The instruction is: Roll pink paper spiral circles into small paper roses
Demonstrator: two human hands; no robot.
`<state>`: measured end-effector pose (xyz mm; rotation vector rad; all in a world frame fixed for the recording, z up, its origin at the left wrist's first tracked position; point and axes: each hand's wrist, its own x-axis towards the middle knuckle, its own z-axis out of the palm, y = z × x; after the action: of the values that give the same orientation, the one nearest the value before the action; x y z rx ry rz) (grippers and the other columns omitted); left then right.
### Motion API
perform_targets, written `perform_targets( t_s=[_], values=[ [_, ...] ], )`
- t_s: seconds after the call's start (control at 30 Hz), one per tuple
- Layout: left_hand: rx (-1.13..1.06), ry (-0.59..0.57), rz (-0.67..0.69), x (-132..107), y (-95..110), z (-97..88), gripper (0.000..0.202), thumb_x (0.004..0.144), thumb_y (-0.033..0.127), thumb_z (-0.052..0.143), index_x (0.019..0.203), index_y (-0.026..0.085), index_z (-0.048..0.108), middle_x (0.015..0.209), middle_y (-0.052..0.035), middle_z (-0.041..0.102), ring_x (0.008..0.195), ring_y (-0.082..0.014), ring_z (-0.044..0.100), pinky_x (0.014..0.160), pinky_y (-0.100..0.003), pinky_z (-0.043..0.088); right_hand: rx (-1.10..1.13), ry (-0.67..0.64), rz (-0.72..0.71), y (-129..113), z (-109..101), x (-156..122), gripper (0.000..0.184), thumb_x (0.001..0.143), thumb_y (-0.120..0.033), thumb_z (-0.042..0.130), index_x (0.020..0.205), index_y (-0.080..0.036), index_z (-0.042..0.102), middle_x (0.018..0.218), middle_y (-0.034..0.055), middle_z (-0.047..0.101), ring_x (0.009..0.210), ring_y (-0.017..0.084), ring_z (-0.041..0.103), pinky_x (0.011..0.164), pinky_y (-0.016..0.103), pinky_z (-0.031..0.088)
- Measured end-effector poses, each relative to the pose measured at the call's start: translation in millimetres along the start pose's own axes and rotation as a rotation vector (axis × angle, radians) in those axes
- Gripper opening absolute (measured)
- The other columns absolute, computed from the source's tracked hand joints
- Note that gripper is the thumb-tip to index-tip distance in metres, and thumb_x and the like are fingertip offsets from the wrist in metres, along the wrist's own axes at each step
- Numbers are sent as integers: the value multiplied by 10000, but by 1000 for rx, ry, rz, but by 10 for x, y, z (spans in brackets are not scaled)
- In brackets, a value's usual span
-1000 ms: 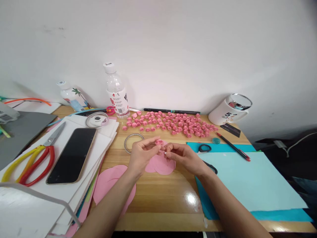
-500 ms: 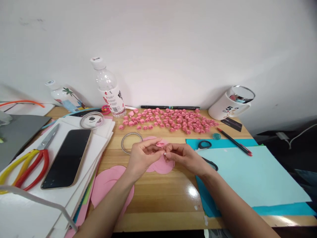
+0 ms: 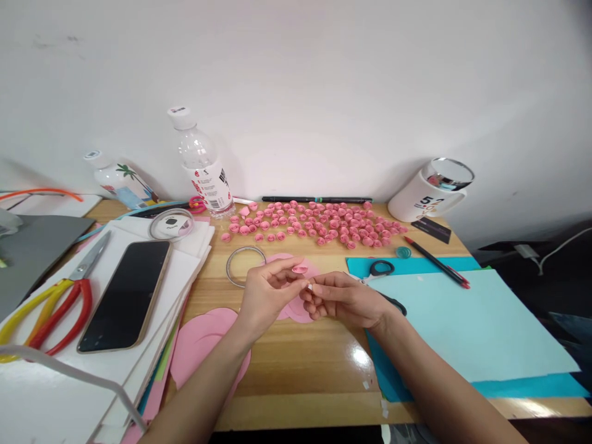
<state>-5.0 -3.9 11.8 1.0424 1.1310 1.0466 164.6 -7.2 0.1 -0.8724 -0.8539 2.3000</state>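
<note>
My left hand (image 3: pixel 264 299) pinches a small pink rolled paper flower (image 3: pixel 300 269) between thumb and forefinger, its spiral top facing up. Against the left fingertips, the thumb and forefinger of my right hand (image 3: pixel 345 300) close on a tiny white scrap (image 3: pixel 310 287); its kind is too small to tell. Under both hands lie overlapping pink paper circles (image 3: pixel 296 313), partly hidden. More pink circles (image 3: pixel 198 345) rest beneath my left forearm. Beyond the hands, many finished pink paper flowers (image 3: pixel 324 225) are spread along the back of the wooden table.
A tape roll (image 3: pixel 227 268) lies left of the hands. Scissors (image 3: pixel 382 269) rest on blue paper (image 3: pixel 383 370) at right, near a pen (image 3: pixel 437 262) and mug (image 3: pixel 423 196). At left are a phone (image 3: pixel 127 296), red-and-yellow scissors (image 3: pixel 81 302) and a bottle (image 3: pixel 203 166).
My right hand has turned and shifted slightly downward, its lower fingers curling under. The left hand stays nearly in place with the pink flower.
</note>
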Motion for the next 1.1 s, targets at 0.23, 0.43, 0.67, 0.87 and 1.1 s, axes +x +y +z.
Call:
perform_targets(
  t_s=[0.23, 0.43, 0.67, 0.87, 1.1],
  values=[
    [7, -21, 9, 2, -4, -3, 363, 588, 173, 760, 946, 148, 710, 835, -67, 739, 813, -195, 690, 762, -292, 573, 173, -86, 67, 10, -20, 2, 205, 748, -301, 703, 807, -116, 640, 769, 27, 572, 681, 98, 574, 624, 227, 460],
    [-9, 5, 8, 4, -6, -16, 351, 586, 170, 758, 932, 142, 715, 832, -71, 737, 797, -195, 689, 759, -297, 571, 139, -14, 62, 24, 2, 19, 227, 727, -321, 718, 779, -120, 625, 739, 17, 574, 644, 86, 566, 613, 225, 462],
    [-69, 116, -70, 38, -36, -54, 413, 552, 164, 781, 959, 161, 710, 873, -66, 737, 803, -190, 689, 751, -285, 565, -517, 490, -538, 89, 96, 58, 221, 726, -344, 693, 784, -200, 536, 740, -1, 550, 629, 111, 535, 548, 247, 478],
    [-84, 171, -139, 46, -51, -34, 424, 550, 160, 782, 966, 149, 700, 825, -61, 740, 778, -182, 692, 753, -287, 561, -1362, 784, -1032, 247, 132, 66, 83, 778, -169, 603, 771, -251, 613, 841, 35, 560, 676, 130, 559, 562, 268, 493],
    [-95, 160, -143, 34, -30, -20, 399, 554, 152, 776, 946, 149, 703, 782, -54, 741, 815, -195, 693, 800, -310, 553, -1547, 836, -1015, 351, 36, 96, 158, 820, -171, 557, 897, -272, 651, 927, 63, 591, 718, 144, 586, 604, 284, 509]
  ],
)
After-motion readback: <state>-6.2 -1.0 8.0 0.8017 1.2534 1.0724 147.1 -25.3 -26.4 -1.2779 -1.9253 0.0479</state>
